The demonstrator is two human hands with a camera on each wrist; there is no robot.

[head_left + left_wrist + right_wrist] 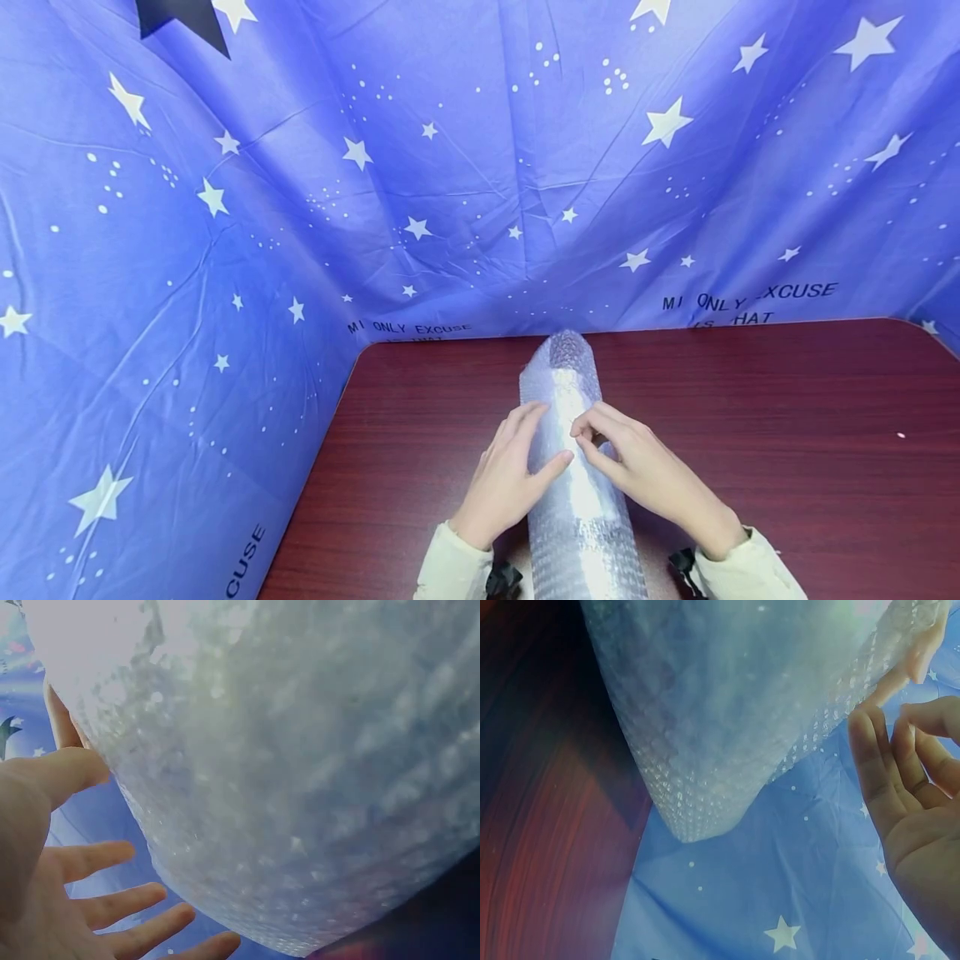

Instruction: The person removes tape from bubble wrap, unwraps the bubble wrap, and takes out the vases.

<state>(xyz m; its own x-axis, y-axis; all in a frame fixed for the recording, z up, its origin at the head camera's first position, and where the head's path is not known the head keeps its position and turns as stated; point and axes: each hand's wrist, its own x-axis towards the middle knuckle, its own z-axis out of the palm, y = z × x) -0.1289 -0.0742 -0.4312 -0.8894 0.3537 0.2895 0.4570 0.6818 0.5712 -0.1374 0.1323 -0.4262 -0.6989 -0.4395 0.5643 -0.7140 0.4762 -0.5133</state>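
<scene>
A long bundle of clear bubble wrap (581,492) lies lengthwise on the table, its far end folded to a rounded tip. Whatever is inside it is hidden. My left hand (504,475) is at the bundle's left side with fingers spread and extended, the thumb reaching over its top. In the left wrist view, the left fingers (124,911) stand apart beside the wrap. My right hand (648,467) is over the right side, thumb and bent forefinger brought close together at the shiny surface. I cannot tell if those right fingertips (862,724) pinch any clear film.
The dark red wooden table (795,417) extends to both sides of the bundle. A blue cloth with white stars (450,183) hangs along the back and left edges. A small white speck (901,435) lies on the tabletop at the right.
</scene>
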